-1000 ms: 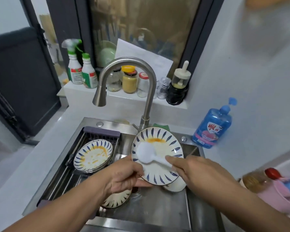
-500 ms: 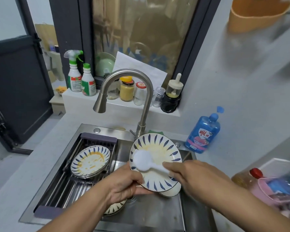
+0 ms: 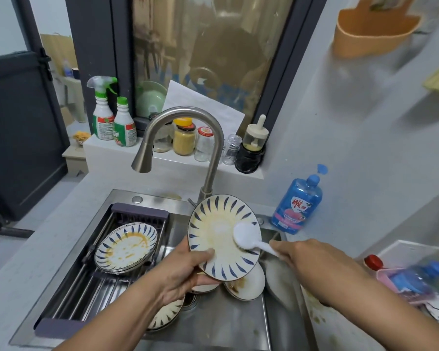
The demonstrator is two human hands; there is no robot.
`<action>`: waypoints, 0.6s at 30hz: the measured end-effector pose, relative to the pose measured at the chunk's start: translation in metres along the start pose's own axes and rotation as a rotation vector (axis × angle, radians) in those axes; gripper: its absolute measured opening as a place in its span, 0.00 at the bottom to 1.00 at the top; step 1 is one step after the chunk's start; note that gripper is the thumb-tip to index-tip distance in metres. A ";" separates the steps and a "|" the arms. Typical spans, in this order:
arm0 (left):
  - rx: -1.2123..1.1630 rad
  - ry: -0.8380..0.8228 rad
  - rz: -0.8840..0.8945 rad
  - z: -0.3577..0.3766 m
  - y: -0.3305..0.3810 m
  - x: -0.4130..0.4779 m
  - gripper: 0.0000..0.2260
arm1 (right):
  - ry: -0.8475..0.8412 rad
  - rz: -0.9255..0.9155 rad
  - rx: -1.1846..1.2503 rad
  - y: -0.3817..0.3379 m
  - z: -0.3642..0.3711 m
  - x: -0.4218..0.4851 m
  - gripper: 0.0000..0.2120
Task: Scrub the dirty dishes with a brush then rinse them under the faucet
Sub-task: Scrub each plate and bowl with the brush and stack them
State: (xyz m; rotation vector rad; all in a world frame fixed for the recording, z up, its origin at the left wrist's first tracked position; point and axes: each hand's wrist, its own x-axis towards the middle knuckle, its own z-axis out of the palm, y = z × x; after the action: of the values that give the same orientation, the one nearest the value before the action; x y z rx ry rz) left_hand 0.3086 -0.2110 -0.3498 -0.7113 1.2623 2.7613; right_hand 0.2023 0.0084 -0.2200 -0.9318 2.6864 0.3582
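My left hand [image 3: 185, 272] grips the lower left rim of a blue-striped plate [image 3: 218, 224], tilted up over the sink and smeared yellow. My right hand [image 3: 304, 262] holds the handle of a white brush [image 3: 247, 236], whose round head presses on the plate's right side. The faucet [image 3: 185, 127] arches above; no water shows. Stained plates [image 3: 126, 247] are stacked on the drain rack at the left. More dirty plates [image 3: 246, 285] lie in the sink basin under the held plate.
The steel sink [image 3: 228, 323] has a sliding rack [image 3: 86, 282] over its left half. A blue soap bottle [image 3: 298, 206] stands at the right. Spray bottles [image 3: 112, 120] and jars [image 3: 184, 138] line the window ledge. A pink basket [image 3: 411, 282] sits at the far right.
The brush head has swept from the plate's left side across to its right side. The orange stain at the plate's top is smeared out. The camera view has tilted upward.
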 end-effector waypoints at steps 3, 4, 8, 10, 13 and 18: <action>0.008 0.053 0.032 0.005 0.010 0.002 0.16 | -0.044 -0.085 0.059 -0.005 0.003 0.001 0.12; 0.027 0.055 0.042 0.008 0.014 0.001 0.15 | -0.067 -0.111 0.085 -0.009 0.006 0.001 0.13; 0.079 0.060 0.058 0.014 0.023 0.001 0.16 | -0.080 -0.182 0.176 -0.027 0.018 0.003 0.18; 0.089 0.077 0.057 0.011 0.022 0.002 0.18 | -0.070 -0.199 0.232 -0.031 0.023 0.003 0.18; 0.061 0.102 0.056 0.003 0.020 0.003 0.22 | -0.067 -0.207 0.227 -0.030 0.029 -0.001 0.16; 0.076 0.117 0.062 -0.007 0.019 0.003 0.21 | -0.021 -0.057 -0.019 -0.011 0.013 -0.005 0.18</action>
State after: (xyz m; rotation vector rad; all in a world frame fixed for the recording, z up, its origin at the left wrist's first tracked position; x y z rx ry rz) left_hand 0.3047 -0.2295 -0.3418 -0.8539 1.4259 2.7384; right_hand 0.2157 0.0068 -0.2318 -1.0019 2.6356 0.3794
